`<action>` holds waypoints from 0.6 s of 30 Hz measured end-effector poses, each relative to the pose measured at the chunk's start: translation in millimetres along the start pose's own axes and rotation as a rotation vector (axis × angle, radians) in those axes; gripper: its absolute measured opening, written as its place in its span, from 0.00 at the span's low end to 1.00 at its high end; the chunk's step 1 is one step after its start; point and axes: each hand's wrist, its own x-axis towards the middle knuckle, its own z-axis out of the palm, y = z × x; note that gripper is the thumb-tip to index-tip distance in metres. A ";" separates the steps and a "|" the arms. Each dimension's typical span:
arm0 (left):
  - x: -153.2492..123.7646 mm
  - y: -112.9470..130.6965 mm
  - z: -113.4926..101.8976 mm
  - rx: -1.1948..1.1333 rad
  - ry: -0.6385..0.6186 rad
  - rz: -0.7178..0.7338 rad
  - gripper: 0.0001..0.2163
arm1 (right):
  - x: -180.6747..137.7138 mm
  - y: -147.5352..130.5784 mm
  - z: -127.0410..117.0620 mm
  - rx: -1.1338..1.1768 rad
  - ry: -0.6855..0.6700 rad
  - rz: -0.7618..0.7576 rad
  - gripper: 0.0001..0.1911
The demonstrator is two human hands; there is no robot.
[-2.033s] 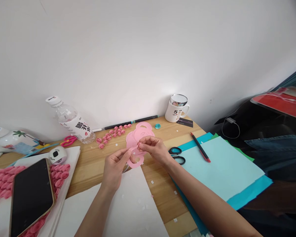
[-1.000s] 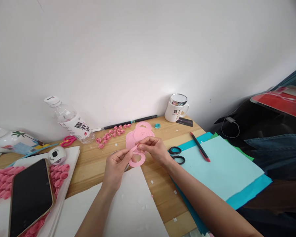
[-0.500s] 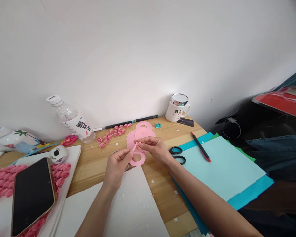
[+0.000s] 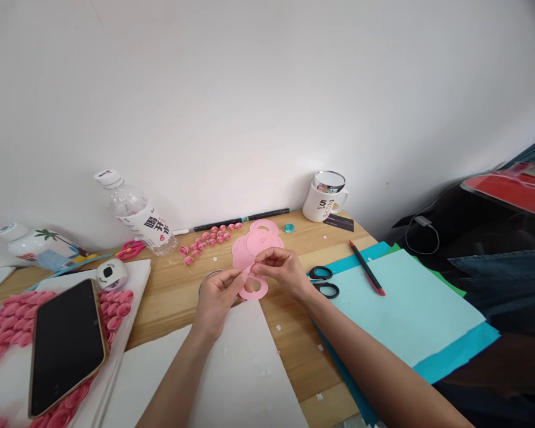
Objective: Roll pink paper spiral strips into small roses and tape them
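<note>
Between the fingertips of both hands is a small piece of pink paper (image 4: 249, 268), mostly covered by the fingers. My left hand (image 4: 214, 297) pinches it from the left; my right hand (image 4: 282, 271) is closed on it from the right. Just below the fingers shows a pink paper ring (image 4: 255, 295); whether it joins the held piece I cannot tell. Overlapping pink paper rings (image 4: 261, 241) lie behind the hands. To their left sit several rolled pink paper flowers (image 4: 205, 241). A grey-rimmed round object (image 4: 203, 282) is partly hidden behind my left hand.
On the right, black-handled scissors (image 4: 327, 290) touch blue paper sheets (image 4: 463, 351), with a red-black pen (image 4: 366, 267) on top. A mug (image 4: 318, 202), a teal paper coil (image 4: 289, 227) and a bottle (image 4: 145, 220) stand near the wall. At left, a phone (image 4: 66, 345) covers pink flowers.
The whole view has shifted slightly, moving things a little rightward. My fingertips have drawn closer together, and less of the held pink paper shows.
</note>
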 end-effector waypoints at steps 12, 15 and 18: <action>-0.8 5.0 -0.8 0.000 -0.021 -0.024 0.12 | -2.3 3.3 4.5 -0.094 0.008 -0.023 0.09; 0.3 5.3 -3.0 -0.008 0.006 -0.002 0.12 | -2.3 3.1 5.6 -0.118 -0.012 0.000 0.11; 1.2 5.1 -3.8 0.010 0.010 0.028 0.10 | -1.7 4.5 5.3 -0.114 -0.014 0.003 0.11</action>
